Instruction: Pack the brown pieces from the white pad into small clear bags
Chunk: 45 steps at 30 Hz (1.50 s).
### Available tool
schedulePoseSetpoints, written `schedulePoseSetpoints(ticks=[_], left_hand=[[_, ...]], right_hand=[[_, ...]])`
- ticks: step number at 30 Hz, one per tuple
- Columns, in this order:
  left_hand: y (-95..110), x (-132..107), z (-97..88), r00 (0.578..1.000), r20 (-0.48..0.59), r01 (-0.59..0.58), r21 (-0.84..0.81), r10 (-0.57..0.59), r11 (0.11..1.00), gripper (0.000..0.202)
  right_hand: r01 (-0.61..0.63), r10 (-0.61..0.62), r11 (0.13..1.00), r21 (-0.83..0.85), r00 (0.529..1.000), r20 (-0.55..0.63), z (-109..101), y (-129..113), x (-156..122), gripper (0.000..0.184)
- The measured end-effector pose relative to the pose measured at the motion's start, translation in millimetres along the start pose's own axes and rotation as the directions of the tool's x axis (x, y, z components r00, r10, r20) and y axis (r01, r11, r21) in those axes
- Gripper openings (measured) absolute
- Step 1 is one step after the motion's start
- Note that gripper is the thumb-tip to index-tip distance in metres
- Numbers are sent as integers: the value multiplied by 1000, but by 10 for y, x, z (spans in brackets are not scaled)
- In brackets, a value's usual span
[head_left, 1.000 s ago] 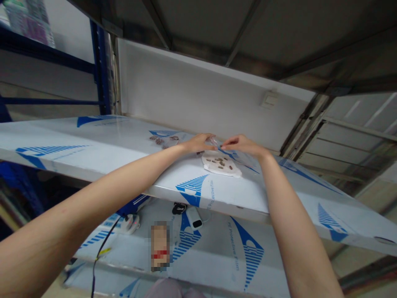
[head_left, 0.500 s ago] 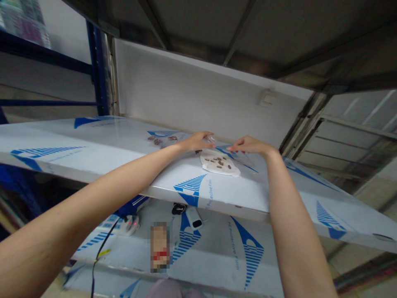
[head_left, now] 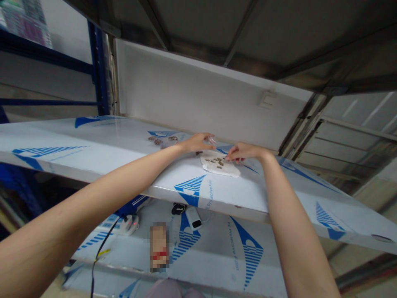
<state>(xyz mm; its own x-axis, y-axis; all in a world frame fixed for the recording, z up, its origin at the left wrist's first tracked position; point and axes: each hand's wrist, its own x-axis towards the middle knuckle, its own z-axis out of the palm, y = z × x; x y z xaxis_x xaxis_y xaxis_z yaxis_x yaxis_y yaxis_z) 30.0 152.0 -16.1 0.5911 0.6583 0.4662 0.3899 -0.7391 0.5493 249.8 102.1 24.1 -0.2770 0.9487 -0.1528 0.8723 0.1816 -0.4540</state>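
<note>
My left hand (head_left: 198, 142) is curled around a clear plastic bag (head_left: 212, 141) at the back of the shelf, just behind a white sheet (head_left: 214, 169). Several small brownish capsule-like pieces (head_left: 219, 163) lie scattered on this sheet, which could be paper or cloth. Over the sheet's right edge, my right hand (head_left: 242, 152) is closed in a pinch, its fingertips at the rightmost pieces. Whatever is between those fingertips is too small to make out. Left of my left hand, more clear bags with reddish-brown contents (head_left: 157, 141) rest on the shelf, partly hidden by my forearm.
The film-covered shelf (head_left: 102, 159) runs across in front, with a white wall and a wall switch (head_left: 267, 99) behind. A dark shelf (head_left: 204, 33) hangs overhead. Below are a white device (head_left: 194, 218), a power strip (head_left: 125, 225) and a black cable (head_left: 104, 244).
My right hand has moved left and down to the sheet, and its fingers have come to the pieces. My left hand stays nearly in place with the plastic bag.
</note>
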Motion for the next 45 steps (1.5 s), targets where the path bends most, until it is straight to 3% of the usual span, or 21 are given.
schedulePoseSetpoints(ticks=[3,6,11,16,23,30,33,40,45], left_hand=[[33,-19,15,998,18,-57,-32,58,998,59],[76,-44,38,989,55,-132,-80,137,988,53],[109,-54,70,988,51,-140,-90,145,986,50],[118,-41,59,1000,8,-19,50,18,999,53],[126,-33,27,999,-26,23,86,-21,996,62],[82,47,-50,971,-237,24,-45,-34,999,39],[70,65,-93,953,-301,17,-38,-28,999,33],[127,34,-90,930,-365,-69,-87,33,994,22],[199,22,-76,922,-386,-55,-78,21,995,18]], right_hand=[[209,-178,975,75,936,-304,8,-36,38,32],[333,-237,932,142,858,-455,97,-97,113,30],[419,-297,897,141,807,-511,240,-200,178,34],[458,-338,885,86,758,-557,272,-290,139,42],[400,-327,916,-36,692,-644,255,-273,165,21],[402,-309,913,-64,581,-753,141,-142,217,12],[446,-289,895,6,591,-753,150,-149,226,15],[477,-193,828,296,737,-647,187,-200,144,34],[454,-122,818,353,737,-665,171,-260,94,37]])
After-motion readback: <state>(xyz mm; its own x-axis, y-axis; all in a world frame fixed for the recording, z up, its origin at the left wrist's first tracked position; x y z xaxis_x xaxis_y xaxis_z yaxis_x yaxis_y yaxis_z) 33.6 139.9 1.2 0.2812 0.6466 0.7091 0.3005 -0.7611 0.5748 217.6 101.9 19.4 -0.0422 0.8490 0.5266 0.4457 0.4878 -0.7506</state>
